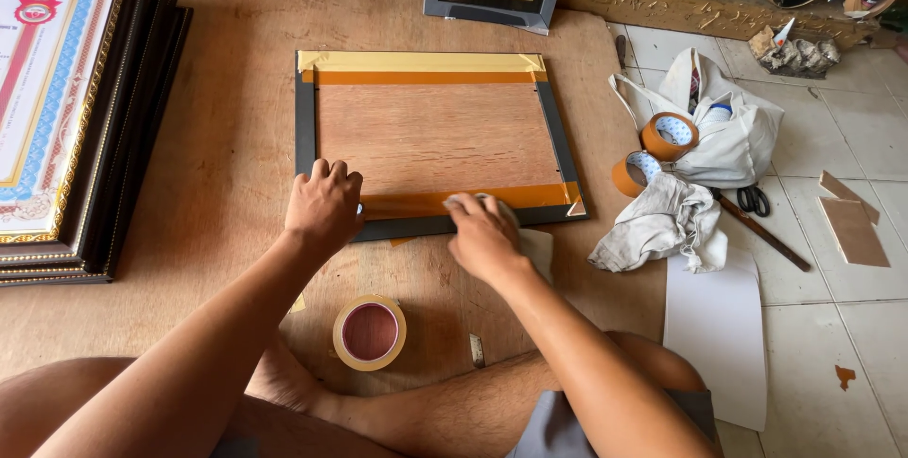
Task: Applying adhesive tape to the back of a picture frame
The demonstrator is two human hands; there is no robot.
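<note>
Here, mid-picture, a dark picture frame (305, 127) lies face down on the board (227, 165). The left hand (324, 206) presses flat, fingers curled, on its lower edge. The right hand (482, 236) pushes a pale cloth (537, 250) along the brown tape strip (530, 197) there.

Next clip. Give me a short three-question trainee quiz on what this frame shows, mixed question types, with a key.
1. True or false: the left hand rests on the lower left corner of the picture frame, which lies face down.
2. What does the right hand press on? A) the tape strip along the frame's lower edge B) the scissors C) the tape roll by the legs
3. How many tape rolls lie beside the white bag?

Key: 1 true. 2 A; a pale cloth or paper seems to lie under the fingers, hard to tell. 3 two.
</note>
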